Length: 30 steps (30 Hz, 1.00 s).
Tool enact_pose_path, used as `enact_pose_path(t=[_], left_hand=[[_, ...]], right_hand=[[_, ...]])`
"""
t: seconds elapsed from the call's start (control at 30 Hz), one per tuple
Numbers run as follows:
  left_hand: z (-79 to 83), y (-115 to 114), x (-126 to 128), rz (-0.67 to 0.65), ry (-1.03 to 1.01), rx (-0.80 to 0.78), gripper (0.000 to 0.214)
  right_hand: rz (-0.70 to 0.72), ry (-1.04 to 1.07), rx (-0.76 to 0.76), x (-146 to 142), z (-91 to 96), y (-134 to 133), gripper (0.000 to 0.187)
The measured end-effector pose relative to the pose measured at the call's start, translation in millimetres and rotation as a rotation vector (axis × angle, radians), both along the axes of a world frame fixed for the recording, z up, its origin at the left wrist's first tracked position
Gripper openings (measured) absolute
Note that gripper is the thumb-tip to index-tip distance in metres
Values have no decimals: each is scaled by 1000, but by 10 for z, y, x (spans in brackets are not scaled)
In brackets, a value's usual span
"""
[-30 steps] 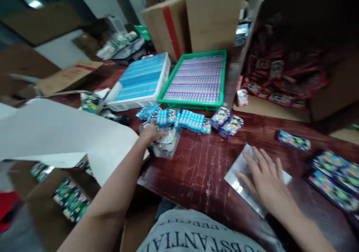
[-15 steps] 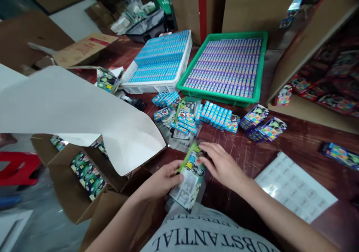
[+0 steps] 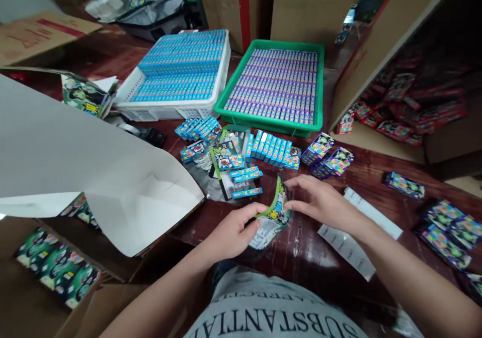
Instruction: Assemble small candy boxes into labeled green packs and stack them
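A small printed pouch (image 3: 277, 212), green and black with a pale printed panel, is bent in a curve between my two hands. My left hand (image 3: 237, 230) pinches its left edge between thumb and fingers. My right hand (image 3: 320, 202) holds its right side, thumb below and fingers above. Just beyond lie loose slim blue boxes (image 3: 246, 173) on top of more printed pouches (image 3: 226, 149). A row of blue boxes (image 3: 271, 147) stands to the right of those, beside purple box stacks (image 3: 318, 147).
Behind are a white crate (image 3: 165, 112) of blue boxes and a green tray (image 3: 320, 102) of purple boxes. White sheeting (image 3: 150, 177) covers the left side, above an open carton (image 3: 113, 257). Sticker sheets (image 3: 348, 250) and purple packs (image 3: 452, 227) lie to the right.
The pouch has gone from lying nearly flat to bending between my hands, lifted slightly forward. The view has swung right, showing more purple packs. The sticker sheet now appears curled.
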<state>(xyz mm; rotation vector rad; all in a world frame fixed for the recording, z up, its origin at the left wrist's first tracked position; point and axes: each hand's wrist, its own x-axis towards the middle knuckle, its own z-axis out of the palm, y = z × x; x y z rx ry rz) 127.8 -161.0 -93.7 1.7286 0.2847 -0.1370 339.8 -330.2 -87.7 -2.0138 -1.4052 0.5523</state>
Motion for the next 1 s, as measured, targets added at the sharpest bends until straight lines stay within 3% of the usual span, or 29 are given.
enact_pose_path(t=[0.07, 0.2, 0.33, 0.43, 0.53, 0.6, 0.63, 0.7, 0.77, 0.8, 0.9, 1.0], left_hand=[[-10, -47, 91, -42, -5, 5, 29], [-89, -139, 265, -115, 13, -41, 26], [-128, -223, 481, -232, 101, -211, 34], [-102, -289, 653, -320, 175, -391, 45], [-90, -361, 791, -235, 255, -473, 49], [-110, -408, 860, -119, 266, -462, 49], [-128, -431, 888, -43, 242, -452, 47], [-171, -474, 925, 151, 153, -422, 44], [-216, -522, 927, 330, 67, -379, 42], [-239, -549, 912, 377, 42, -352, 42], [-315, -629, 837, 377, -21, -249, 44], [-412, -659, 784, 395, -56, -122, 43]], right_hand=[[33, 27, -6, 61, 4, -117, 39], [-81, 71, -5, 81, -55, -326, 57], [-100, -22, -80, 50, -66, -441, 23], [3, -73, -104, 102, 53, -511, 20], [187, 27, -106, 253, 203, -611, 17], [208, 57, -76, 327, 232, -665, 20], [130, 58, -33, 329, 214, -675, 21], [-174, 72, 111, 236, 122, -654, 28], [-462, 172, 229, 23, -6, -586, 42], [-533, 237, 237, -107, -70, -542, 48], [-584, 329, 147, -446, -236, -406, 45], [-619, 292, 130, -520, -378, -312, 35]])
